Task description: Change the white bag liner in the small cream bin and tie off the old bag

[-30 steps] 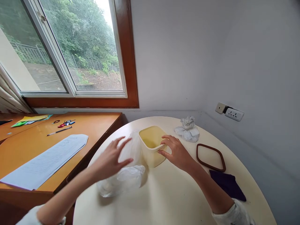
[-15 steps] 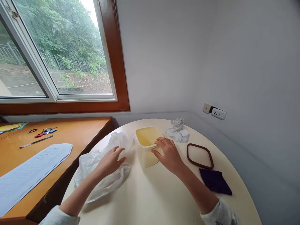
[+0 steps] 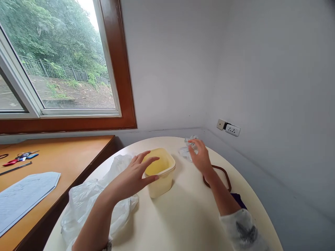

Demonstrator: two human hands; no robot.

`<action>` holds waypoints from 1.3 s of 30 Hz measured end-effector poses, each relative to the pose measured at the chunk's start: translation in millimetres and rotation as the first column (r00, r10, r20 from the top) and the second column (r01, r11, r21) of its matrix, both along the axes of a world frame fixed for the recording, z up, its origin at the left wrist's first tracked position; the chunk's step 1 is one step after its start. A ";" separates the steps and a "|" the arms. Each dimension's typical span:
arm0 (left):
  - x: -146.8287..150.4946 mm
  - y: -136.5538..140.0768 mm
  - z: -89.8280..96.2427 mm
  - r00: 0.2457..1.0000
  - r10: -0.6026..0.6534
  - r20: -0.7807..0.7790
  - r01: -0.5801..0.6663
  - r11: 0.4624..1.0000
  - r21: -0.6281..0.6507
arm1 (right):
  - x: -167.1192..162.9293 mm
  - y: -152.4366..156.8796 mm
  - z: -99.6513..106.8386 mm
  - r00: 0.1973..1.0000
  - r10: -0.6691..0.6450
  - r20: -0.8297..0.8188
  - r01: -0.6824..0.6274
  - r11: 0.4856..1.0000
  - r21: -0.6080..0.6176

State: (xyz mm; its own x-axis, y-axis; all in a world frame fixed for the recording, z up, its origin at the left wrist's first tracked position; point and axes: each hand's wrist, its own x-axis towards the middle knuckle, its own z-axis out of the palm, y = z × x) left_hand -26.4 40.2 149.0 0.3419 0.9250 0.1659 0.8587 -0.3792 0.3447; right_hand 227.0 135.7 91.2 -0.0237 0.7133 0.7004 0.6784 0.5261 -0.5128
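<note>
My left hand (image 3: 136, 173) is open, thumb and fingers spread at the near left side of a pale yellow plastic bin (image 3: 162, 184); whether it touches the rim I cannot tell. The bin stands upright on the round cream table (image 3: 188, 223). Farther right, my right hand (image 3: 201, 155) reaches over the table with fingers apart, in front of a knotted white plastic bag (image 3: 185, 152), which it partly hides. A brown rounded frame (image 3: 225, 174) lies under the right wrist, partly covered. Left of the bin spreads a crumpled clear plastic bag (image 3: 86, 198).
A dark purple cloth (image 3: 239, 200) shows beside the right forearm. On the wooden desk (image 3: 78, 153) at left lie paper sheets (image 3: 28, 195), a pen (image 3: 15, 168) and keys (image 3: 24, 157). A wall socket (image 3: 232, 130) sits beyond the table's right side.
My right hand has left the bin's rim and moved toward the knotted bag. My left hand has come from over the clear bag to the bin. The view has turned slightly right.
</note>
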 end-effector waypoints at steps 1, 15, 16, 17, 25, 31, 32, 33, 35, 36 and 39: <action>0.8 1.5 -0.2 0.999 -0.024 -0.028 0.024 1.000 0.003 | 11.6 18.4 -0.5 0.999 -0.051 0.003 0.051 0.996 -0.078; -3.1 15.5 -14.2 0.994 -0.051 -0.102 0.056 0.997 0.050 | 26.6 90.8 -37.5 0.974 -0.204 -0.094 0.163 0.930 -0.331; -3.4 15.6 -14.6 0.994 -0.048 -0.103 0.054 0.997 0.062 | 25.1 88.6 -32.6 0.966 -0.213 -0.144 0.163 0.940 -0.298; -3.5 15.8 -15.0 0.994 -0.041 -0.106 0.049 0.996 0.075 | 23.7 85.8 -26.5 0.956 -0.221 -0.192 0.166 0.949 -0.267; -4.7 31.9 -27.7 0.997 0.015 -0.078 -0.002 0.986 0.165 | 6.7 22.0 43.0 0.787 -0.021 -0.617 0.044 0.999 0.023; 2.9 33.6 -23.5 0.988 0.089 0.130 -0.117 0.965 0.235 | 1.0 -33.4 70.3 0.854 0.174 -0.490 -0.257 0.961 -0.105; 6.6 28.9 -18.6 0.976 0.067 0.206 -0.111 0.972 0.210 | 0.4 -39.0 71.8 0.854 0.211 -0.476 -0.316 0.936 -0.153; 11.1 23.2 -13.3 0.959 0.032 0.282 -0.085 0.981 0.177 | -0.8 -43.8 73.1 0.848 0.244 -0.471 -0.370 0.909 -0.195; 22.2 11.0 -3.6 0.918 -0.063 0.393 0.022 0.994 0.108 | -5.1 -51.2 75.5 0.822 0.310 -0.478 -0.474 0.838 -0.272; 28.4 5.7 -0.2 0.893 -0.102 0.438 0.080 0.994 0.069 | -8.3 -54.2 76.8 0.803 0.349 -0.484 -0.530 0.789 -0.311; 44.8 -2.8 1.9 0.821 -0.123 0.557 0.157 0.988 -0.013 | -19.4 -60.4 80.5 0.709 0.452 -0.542 -0.686 0.619 -0.381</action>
State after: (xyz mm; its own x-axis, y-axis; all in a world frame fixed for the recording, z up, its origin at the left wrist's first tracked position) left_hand 18.4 37.4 150.8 0.3346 0.8877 0.3162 0.4565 -0.4463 0.7697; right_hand 207.6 75.2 171.7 -0.3919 0.8809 0.2656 0.0356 0.3030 -0.9523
